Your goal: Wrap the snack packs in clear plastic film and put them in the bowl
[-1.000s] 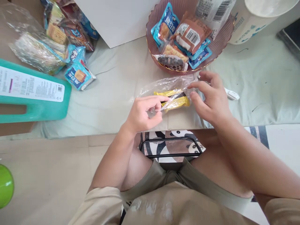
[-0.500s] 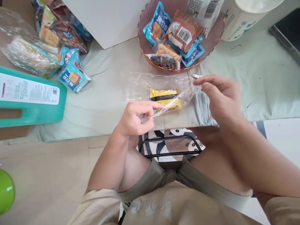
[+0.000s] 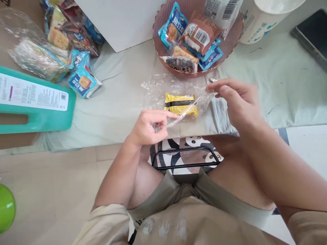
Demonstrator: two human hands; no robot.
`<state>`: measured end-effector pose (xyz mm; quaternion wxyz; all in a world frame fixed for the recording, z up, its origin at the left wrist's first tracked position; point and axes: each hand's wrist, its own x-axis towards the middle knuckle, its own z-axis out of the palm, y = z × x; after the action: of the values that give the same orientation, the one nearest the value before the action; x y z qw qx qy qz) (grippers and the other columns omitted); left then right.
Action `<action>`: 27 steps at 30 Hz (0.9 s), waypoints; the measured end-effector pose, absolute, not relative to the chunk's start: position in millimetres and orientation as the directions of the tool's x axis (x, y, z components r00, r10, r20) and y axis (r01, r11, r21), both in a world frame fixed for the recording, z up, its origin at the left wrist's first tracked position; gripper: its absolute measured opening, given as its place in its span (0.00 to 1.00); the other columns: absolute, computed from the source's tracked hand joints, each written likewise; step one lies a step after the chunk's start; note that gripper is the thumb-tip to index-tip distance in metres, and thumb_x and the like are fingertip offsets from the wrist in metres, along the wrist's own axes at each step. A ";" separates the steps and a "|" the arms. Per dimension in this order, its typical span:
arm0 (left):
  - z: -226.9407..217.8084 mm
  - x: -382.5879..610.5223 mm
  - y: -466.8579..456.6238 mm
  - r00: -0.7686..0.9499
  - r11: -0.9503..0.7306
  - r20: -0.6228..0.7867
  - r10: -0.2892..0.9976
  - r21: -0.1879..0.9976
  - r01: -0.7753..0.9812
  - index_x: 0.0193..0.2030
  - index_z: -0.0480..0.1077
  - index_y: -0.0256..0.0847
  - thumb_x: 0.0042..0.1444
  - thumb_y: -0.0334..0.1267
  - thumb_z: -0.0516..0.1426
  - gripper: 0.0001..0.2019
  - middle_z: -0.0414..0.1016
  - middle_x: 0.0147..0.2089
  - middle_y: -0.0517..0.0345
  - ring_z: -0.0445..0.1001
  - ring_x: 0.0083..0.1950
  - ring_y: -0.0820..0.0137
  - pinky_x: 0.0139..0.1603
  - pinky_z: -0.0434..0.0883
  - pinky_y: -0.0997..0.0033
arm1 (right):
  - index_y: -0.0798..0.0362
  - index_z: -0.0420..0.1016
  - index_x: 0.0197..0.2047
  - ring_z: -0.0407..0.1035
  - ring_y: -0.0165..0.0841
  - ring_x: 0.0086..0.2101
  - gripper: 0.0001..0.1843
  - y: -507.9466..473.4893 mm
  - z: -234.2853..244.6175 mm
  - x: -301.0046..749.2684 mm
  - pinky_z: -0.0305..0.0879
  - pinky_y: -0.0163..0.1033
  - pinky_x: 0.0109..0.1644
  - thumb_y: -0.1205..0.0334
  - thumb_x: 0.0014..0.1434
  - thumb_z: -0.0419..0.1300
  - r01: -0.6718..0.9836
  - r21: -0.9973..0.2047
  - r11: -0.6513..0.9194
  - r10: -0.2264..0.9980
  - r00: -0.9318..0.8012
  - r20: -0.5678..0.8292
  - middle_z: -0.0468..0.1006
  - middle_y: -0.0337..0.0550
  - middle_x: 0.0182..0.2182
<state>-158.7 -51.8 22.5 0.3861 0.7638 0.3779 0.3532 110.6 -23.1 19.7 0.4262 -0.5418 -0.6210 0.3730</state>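
A clear plastic bag [image 3: 157, 86] lies on the cloth-covered surface, its mouth toward me and to the right. Showing through the film is a snack in a yellow wrapper [image 3: 178, 108] with a dark band across it. My left hand [image 3: 149, 126] pinches the bag's near edge, its index finger stretched along the film beside the yellow snack. At the right edge of the bag, the fingertips of my right hand [image 3: 240, 98] are closed on the film. A small silvery bit [image 3: 213, 80] sits by the right index finger; I cannot tell whether it is held.
Behind the bag stands a ribbed pinkish bowl [image 3: 158, 37] of packaged snacks. A white paper cup [image 3: 265, 23] and a dark phone-like slab [image 3: 313, 34] are at the right. At the left are a teal jug [image 3: 51, 124], blue snack packets [image 3: 83, 81] and other wrapped food.
The right hand has shifted slightly left with the bag's edge, and the film has crumpled more. My left hand stays nearly in place.
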 end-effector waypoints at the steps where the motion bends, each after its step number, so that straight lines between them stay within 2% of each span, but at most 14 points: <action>1: 22.0 -158.9 -51.9 0.473 -0.419 0.248 0.845 0.858 0.298 0.18 0.55 0.40 0.42 0.27 0.55 0.11 0.87 0.37 0.51 0.68 0.22 0.76 0.23 0.57 0.72 | 0.45 0.83 0.44 0.80 0.43 0.46 0.14 -23.1 19.6 110.7 0.76 0.53 0.54 0.49 0.67 0.59 0.352 -0.923 0.153 0.988 -0.072 0.136 0.86 0.43 0.42; 3: 21.4 -159.4 -52.0 0.487 -0.433 0.262 0.833 0.857 0.281 0.18 0.55 0.40 0.42 0.26 0.55 0.12 0.87 0.36 0.50 0.69 0.22 0.76 0.23 0.56 0.72 | 0.45 0.84 0.44 0.81 0.43 0.46 0.14 -23.1 20.2 111.5 0.76 0.53 0.54 0.48 0.67 0.60 0.391 -0.905 0.170 0.984 -0.121 0.132 0.86 0.44 0.42; 5: 21.2 -159.8 -52.0 0.492 -0.448 0.279 0.825 0.854 0.266 0.18 0.55 0.39 0.42 0.24 0.55 0.12 0.88 0.38 0.50 0.67 0.21 0.77 0.23 0.56 0.73 | 0.46 0.85 0.40 0.81 0.43 0.45 0.14 -22.9 21.4 112.5 0.76 0.52 0.54 0.49 0.67 0.61 0.454 -0.876 0.160 0.984 -0.142 0.107 0.87 0.45 0.40; 8: 21.3 -160.1 -52.0 0.485 -0.448 0.285 0.827 0.855 0.262 0.18 0.55 0.39 0.42 0.24 0.55 0.12 0.88 0.41 0.49 0.62 0.20 0.80 0.22 0.55 0.73 | 0.48 0.85 0.36 0.81 0.43 0.45 0.13 -21.5 22.0 113.7 0.76 0.53 0.55 0.54 0.67 0.60 0.449 -0.882 0.141 0.989 -0.095 0.110 0.87 0.46 0.39; 12: 20.8 -160.4 -52.1 0.473 -0.445 0.288 0.833 0.856 0.263 0.18 0.54 0.39 0.41 0.25 0.55 0.12 0.88 0.41 0.50 0.59 0.19 0.81 0.22 0.55 0.73 | 0.45 0.85 0.43 0.80 0.45 0.50 0.09 -18.2 17.9 115.3 0.76 0.55 0.59 0.57 0.65 0.62 0.455 -0.882 0.125 0.992 -0.055 0.112 0.87 0.42 0.45; 18: 23.6 -162.6 -52.0 0.487 -0.414 0.238 0.840 0.862 0.292 0.17 0.55 0.39 0.41 0.27 0.55 0.10 0.88 0.41 0.51 0.56 0.18 0.81 0.21 0.55 0.72 | 0.44 0.83 0.51 0.82 0.43 0.44 0.13 -13.3 7.8 121.5 0.80 0.52 0.50 0.58 0.64 0.63 0.486 -0.871 0.066 0.998 -0.018 0.065 0.82 0.43 0.55; 23: 27.4 -166.3 -53.2 0.495 -0.389 0.207 0.844 0.871 0.300 0.17 0.55 0.40 0.42 0.27 0.55 0.11 0.88 0.41 0.51 0.63 0.20 0.78 0.20 0.56 0.72 | 0.46 0.80 0.53 0.81 0.42 0.44 0.14 -6.4 -7.1 128.8 0.79 0.51 0.48 0.58 0.66 0.60 0.534 -0.844 0.039 0.998 0.020 0.059 0.81 0.47 0.54; 25: 27.7 -167.5 -54.0 0.495 -0.390 0.205 0.845 0.869 0.305 0.18 0.56 0.40 0.42 0.27 0.55 0.11 0.88 0.39 0.51 0.69 0.22 0.76 0.21 0.57 0.73 | 0.47 0.78 0.57 0.80 0.43 0.44 0.17 -5.7 -9.2 129.3 0.78 0.51 0.48 0.58 0.65 0.62 0.591 -0.803 0.073 0.994 0.027 0.110 0.77 0.52 0.59; 27: 27.1 -168.3 -54.5 0.493 -0.397 0.212 0.844 0.864 0.308 0.18 0.56 0.41 0.43 0.26 0.55 0.11 0.86 0.34 0.53 0.77 0.26 0.72 0.22 0.58 0.73 | 0.50 0.76 0.59 0.78 0.47 0.50 0.20 -8.9 -3.4 127.6 0.76 0.53 0.51 0.60 0.64 0.62 0.675 -0.726 0.133 0.975 0.044 0.220 0.72 0.60 0.63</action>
<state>-168.3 -54.5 27.1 0.3999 0.7659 0.3760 0.3347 127.6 -8.9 -3.4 0.3625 -0.6249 -0.6598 0.2068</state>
